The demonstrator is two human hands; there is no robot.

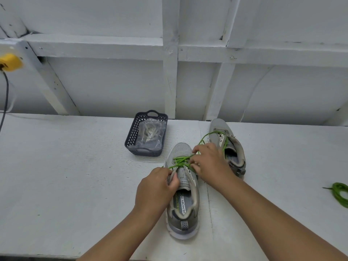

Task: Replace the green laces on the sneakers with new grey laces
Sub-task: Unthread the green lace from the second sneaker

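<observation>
Two grey sneakers sit on the white desk. The near sneaker (183,200) lies at center; the left hand (157,189) pinches its tongue edge, and the right hand (209,162) grips the green lace (180,160). The far sneaker (228,146) sits at 1 o'clock. At 11 o'clock, a dark basket (131,136) holds bagged grey laces (150,133). A loose green lace (339,194) lies at 3 o'clock.

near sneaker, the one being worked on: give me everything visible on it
The near sneaker is grey with a mesh toe, a pale padded collar, a white sole and a striped heel tab; its insole reads MEMORY FOAM. It stands upright on the white table, toe pointing away, heel toward the camera. Its green lace is threaded only through the front eyelets. The left hand grips the tongue and left eyelet edge; the right hand pinches the lace on the right side.
</observation>
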